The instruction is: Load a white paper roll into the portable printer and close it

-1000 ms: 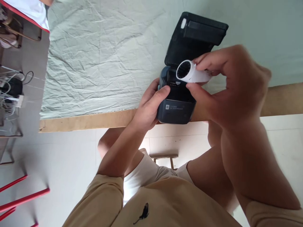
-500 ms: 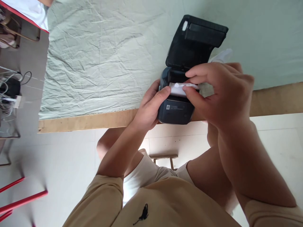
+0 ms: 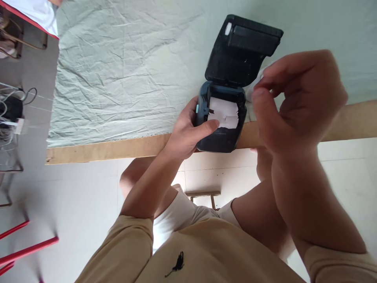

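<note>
A dark portable receipt printer [image 3: 218, 141] rests at the table's front edge, its black lid [image 3: 241, 51] swung up. White paper [image 3: 224, 108] with ragged ends lies across the open paper bay. My left hand [image 3: 188, 131] is wrapped round the printer's left side, thumb pressed on the paper. To the right of the printer, my right hand [image 3: 300, 98] is raised and apart from it, finger and thumb pinched together. A small white bit shows at those fingertips and looks like a scrap of paper, partly hidden.
A pale green cloth [image 3: 123, 70] covers the table, with a bare wooden edge [image 3: 118, 149] in front. Behind my right hand is a translucent plastic bag [image 3: 250, 90]. Cables [image 3: 8, 114] and red legs [image 3: 32, 249] are at left. Another person's white garment [image 3: 38, 13] shows top left.
My right hand has pulled away from the paper, up and to the right. The paper now lies flatter over the bay, and my left thumb has slid onto it.
</note>
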Tool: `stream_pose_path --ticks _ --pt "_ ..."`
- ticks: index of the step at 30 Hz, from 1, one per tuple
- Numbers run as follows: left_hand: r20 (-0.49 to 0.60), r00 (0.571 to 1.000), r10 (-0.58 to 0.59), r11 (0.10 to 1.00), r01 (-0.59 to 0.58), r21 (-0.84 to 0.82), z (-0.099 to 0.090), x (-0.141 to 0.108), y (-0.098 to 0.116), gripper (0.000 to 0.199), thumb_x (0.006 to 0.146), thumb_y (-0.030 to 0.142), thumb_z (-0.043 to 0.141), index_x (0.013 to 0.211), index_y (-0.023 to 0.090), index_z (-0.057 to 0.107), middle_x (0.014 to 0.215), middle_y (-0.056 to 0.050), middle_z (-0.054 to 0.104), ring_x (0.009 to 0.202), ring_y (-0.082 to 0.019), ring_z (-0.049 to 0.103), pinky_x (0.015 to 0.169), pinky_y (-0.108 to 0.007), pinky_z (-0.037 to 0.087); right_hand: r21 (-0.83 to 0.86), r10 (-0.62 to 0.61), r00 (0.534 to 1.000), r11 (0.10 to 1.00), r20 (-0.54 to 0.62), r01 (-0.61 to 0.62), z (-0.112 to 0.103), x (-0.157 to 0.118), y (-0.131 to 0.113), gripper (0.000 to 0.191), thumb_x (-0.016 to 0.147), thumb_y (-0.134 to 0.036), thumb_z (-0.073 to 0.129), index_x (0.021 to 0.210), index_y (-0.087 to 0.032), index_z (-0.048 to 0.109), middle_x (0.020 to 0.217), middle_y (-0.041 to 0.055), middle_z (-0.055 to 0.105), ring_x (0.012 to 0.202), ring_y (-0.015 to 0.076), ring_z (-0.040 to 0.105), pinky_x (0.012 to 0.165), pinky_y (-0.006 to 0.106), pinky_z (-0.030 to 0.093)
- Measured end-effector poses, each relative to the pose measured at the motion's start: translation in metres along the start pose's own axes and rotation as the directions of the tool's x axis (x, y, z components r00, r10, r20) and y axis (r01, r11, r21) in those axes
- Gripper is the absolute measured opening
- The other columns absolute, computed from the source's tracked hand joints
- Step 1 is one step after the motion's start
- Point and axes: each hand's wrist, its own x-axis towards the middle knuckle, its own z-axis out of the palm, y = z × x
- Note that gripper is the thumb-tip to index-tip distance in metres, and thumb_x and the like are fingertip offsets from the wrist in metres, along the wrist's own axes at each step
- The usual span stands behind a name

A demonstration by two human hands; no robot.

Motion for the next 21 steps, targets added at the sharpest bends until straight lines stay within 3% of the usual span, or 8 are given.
stream_pose_path --ticks 3,7,11,14,16,18,21 --pt "0.014 1.000 0.005 1.000 -0.005 0.016 -0.002 -0.001 0.000 0.062 0.076 0.055 0.102 0.124 0.029 0.073 0.109 -0.006 0.081 0.112 -0.032 0.084 0.081 -0.038 0.069 -0.011 -0.038 0.995 0.999 -0.095 0.037 -0.003 -0.002 0.004 0.054 0.101 -0.033 0.072 0.152 -0.036 0.055 0.154 0.0089 0.065 0.153 0.0350 0.063 0.088 0.041 0.068" --pt "0.009 0.999 0.047 0.999 -0.047 0.014 -0.002 -0.002 -0.001 0.085 0.073 0.056 0.103 0.145 0.030 0.068 0.131 -0.010 0.078 0.139 -0.042 0.077 0.099 -0.046 0.070 0.072 -0.132 0.961 0.985 -0.244 0.154 -0.005 -0.003 0.005 0.052 0.104 -0.025 0.060 0.153 -0.043 0.055 0.158 0.0010 0.062 0.155 0.0280 0.063 0.074 0.034 0.059" --pt "0.036 0.993 0.108 0.993 -0.110 0.044 -0.003 -0.002 -0.004 0.086 0.076 0.063 0.099 0.149 0.033 0.066 0.141 -0.009 0.077 0.144 -0.042 0.074 0.105 -0.049 0.070 0.154 -0.112 0.930 0.972 -0.351 0.175 0.003 -0.005 0.005 0.028 0.104 -0.037 0.058 0.130 -0.037 0.067 0.130 0.0028 0.071 0.116 0.0238 0.073 0.070 0.036 0.056" --pt "0.058 0.991 0.121 0.991 -0.124 0.044 -0.006 -0.002 -0.005 0.084 0.077 0.063 0.099 0.149 0.035 0.065 0.137 -0.007 0.079 0.141 -0.040 0.076 0.105 -0.047 0.070 0.246 -0.133 0.905 0.937 -0.405 0.248 0.015 -0.011 0.010 0.022 0.097 -0.036 0.061 0.118 -0.032 0.069 0.113 0.0052 0.065 0.081 0.0169 0.059 0.059 0.035 0.049" --pt "0.083 0.991 0.108 0.994 -0.110 0.018 -0.008 -0.002 -0.005 0.083 0.079 0.054 0.100 0.150 0.035 0.063 0.139 -0.006 0.078 0.140 -0.038 0.077 0.107 -0.045 0.068 0.297 -0.166 0.921 0.913 -0.352 0.278 0.021 -0.017 0.015 0.024 0.092 -0.030 0.065 0.116 -0.032 0.070 0.109 0.0043 0.061 0.075 0.0152 0.055 0.056 0.033 0.048" --pt "0.106 0.988 0.113 0.993 -0.114 0.000 -0.011 -0.002 -0.006 0.083 0.079 0.049 0.101 0.151 0.036 0.061 0.142 -0.005 0.077 0.142 -0.037 0.076 0.111 -0.044 0.067 0.305 -0.188 0.945 0.914 -0.268 0.269 0.025 -0.025 0.022 0.021 0.093 -0.029 0.069 0.113 -0.033 0.069 0.105 0.0033 0.059 0.081 0.0170 0.060 0.057 0.032 0.051" --pt "0.130 0.979 0.159 0.987 -0.154 -0.045 -0.012 0.001 -0.011 0.075 0.082 0.051 0.099 0.146 0.037 0.063 0.147 -0.003 0.076 0.147 -0.034 0.074 0.115 -0.044 0.067 0.387 -0.077 0.989 0.914 -0.123 0.119 0.027 -0.035 0.032 0.024 0.101 -0.045 0.073 0.122 -0.036 0.067 0.107 0.0030 0.060 0.084 0.0188 0.064 0.062 0.035 0.059"
